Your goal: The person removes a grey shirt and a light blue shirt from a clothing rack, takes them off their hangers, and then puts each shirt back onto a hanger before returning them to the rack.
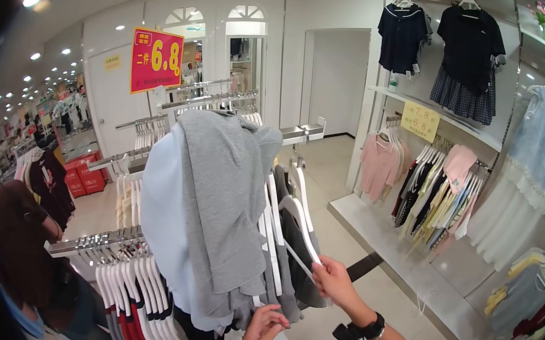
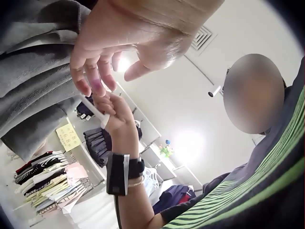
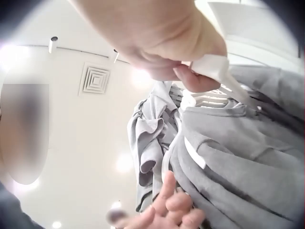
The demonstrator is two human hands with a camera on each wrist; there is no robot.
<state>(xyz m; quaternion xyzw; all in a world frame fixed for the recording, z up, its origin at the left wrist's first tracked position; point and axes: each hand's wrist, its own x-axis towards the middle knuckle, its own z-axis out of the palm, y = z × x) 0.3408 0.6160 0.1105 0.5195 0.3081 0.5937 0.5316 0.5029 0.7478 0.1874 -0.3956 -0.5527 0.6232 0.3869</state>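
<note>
My right hand [image 1: 335, 282] grips the lower end of a white hanger [image 1: 302, 220] at the near end of the rack. In the right wrist view the hanger's white tip [image 3: 213, 67] pokes out of the curled fingers. Lower and to the left, my left hand [image 1: 262, 330] is held beside the hems of grey garments [image 1: 286, 297], fingers loosely bent and nothing in them. The left wrist view shows this hand [image 2: 128, 36] close to the grey cloth [image 2: 40, 81]. Over the rack lie a grey garment [image 1: 226, 178] and a light blue garment [image 1: 164, 218].
White hangers [image 1: 140, 282] with dark and red clothes fill a rail at the left front. A person in dark clothing [image 1: 20, 237] is at far left. A red sale sign [image 1: 157, 60] rises above the racks. Along the right wall, shirts [image 1: 437, 196] hang over a low ledge [image 1: 382, 253].
</note>
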